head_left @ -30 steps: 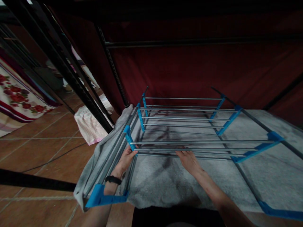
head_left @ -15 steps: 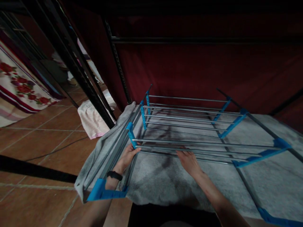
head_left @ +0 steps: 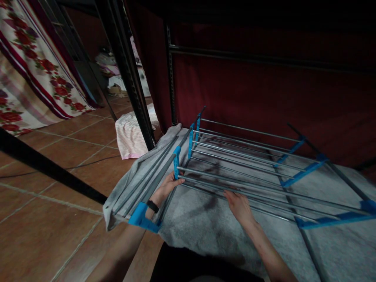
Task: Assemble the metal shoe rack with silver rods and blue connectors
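A metal rack (head_left: 252, 156) of grey rods and blue plastic brackets lies flat on a grey cloth (head_left: 199, 223) spread over the tiled floor (head_left: 58, 219), in front of a dark red curtain (head_left: 264, 90). The left hand (head_left: 168, 185), with a black wristband (head_left: 152, 206) on its wrist, sits at the rack's near left corner, its fingers curled around the end of the nearest rod just below a blue bracket (head_left: 176, 161), thumb lying beside the rod. The right hand (head_left: 239, 204) rests palm down further along the same near rods, fingers held close together and reaching up to them; whether they close on a rod cannot be told. A black post (head_left: 126, 66) stands to the left, with a pink striped cloth (head_left: 131, 135) at its foot and a floral fabric (head_left: 35, 78) beyond
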{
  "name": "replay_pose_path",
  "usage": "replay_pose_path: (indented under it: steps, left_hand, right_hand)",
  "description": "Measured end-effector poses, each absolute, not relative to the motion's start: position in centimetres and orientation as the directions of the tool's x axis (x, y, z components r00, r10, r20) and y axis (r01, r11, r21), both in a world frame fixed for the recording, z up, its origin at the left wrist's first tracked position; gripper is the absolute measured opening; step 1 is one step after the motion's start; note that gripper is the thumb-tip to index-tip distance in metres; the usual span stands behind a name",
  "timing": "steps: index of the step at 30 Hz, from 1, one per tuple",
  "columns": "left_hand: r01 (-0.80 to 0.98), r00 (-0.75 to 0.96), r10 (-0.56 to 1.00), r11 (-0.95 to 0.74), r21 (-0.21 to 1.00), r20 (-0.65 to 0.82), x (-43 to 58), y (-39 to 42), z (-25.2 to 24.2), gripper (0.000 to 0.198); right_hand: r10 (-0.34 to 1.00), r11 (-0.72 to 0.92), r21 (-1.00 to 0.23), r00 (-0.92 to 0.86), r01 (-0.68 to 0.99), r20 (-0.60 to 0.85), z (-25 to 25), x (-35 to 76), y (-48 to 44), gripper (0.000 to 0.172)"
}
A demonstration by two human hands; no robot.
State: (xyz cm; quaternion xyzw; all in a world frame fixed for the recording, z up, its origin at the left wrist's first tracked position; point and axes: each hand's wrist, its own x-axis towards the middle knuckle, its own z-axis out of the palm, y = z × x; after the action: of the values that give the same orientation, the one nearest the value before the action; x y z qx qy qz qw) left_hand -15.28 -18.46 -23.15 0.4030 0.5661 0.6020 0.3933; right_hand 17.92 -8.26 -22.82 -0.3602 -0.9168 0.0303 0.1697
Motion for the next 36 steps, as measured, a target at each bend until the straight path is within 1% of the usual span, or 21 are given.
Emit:
replay_pose_path:
  steps: [3,9,15,22,26,28,31,33,36]
  left_hand:
    - [-0.030,-0.336,0.941,-0.052,0.998,0.039,-15.3,-18.5,-23.1,0.030]
    - [-0.007,-0.330,0.943,-0.060,0.998,0.054,-15.2,-18.8,-22.9,0.026]
    - [0.015,-0.324,0.944,-0.059,0.998,0.061,-15.3,-18.8,-22.9,0.027]
    - [0.025,-0.372,0.925,-0.074,0.997,0.078,-14.9,-18.9,-23.3,0.029]
    - [0.043,-0.372,0.925,-0.065,0.997,0.076,-15.0,-18.9,-23.3,0.028]
    - [0.055,-0.363,0.929,-0.062,0.997,0.077,-15.1,-18.9,-23.3,0.031]
    - [0.067,-0.344,0.935,-0.065,0.996,0.084,-15.1,-18.8,-23.3,0.041]
    - [0.065,-0.340,0.936,-0.072,0.995,0.090,-15.0,-18.7,-23.1,0.047]
    - [0.029,-0.386,0.918,-0.091,0.995,0.095,-14.9,-18.8,-22.5,0.054]
  right_hand:
    - [0.677,0.733,-0.175,-0.682,0.657,0.279,-22.7,17.9,-8.3,0.033]
    - [0.679,0.731,-0.149,-0.688,0.666,0.257,-22.3,17.9,-8.1,0.033]
    - [0.680,0.732,-0.158,-0.694,0.663,0.237,-22.2,17.9,-8.0,0.032]
    - [0.664,0.748,-0.179,-0.720,0.639,0.201,-22.1,17.9,-7.8,0.034]
    - [0.659,0.752,-0.167,-0.729,0.637,0.185,-21.9,17.9,-7.6,0.034]
    - [0.661,0.750,-0.158,-0.724,0.642,0.197,-21.7,17.7,-7.8,0.034]
    - [0.663,0.748,-0.167,-0.712,0.642,0.231,-21.7,17.4,-8.3,0.036]
    - [0.644,0.764,-0.182,-0.714,0.619,0.276,-21.8,17.3,-8.9,0.038]
    - [0.592,0.805,-0.218,-0.716,0.552,0.371,-22.3,17.5,-10.1,0.045]
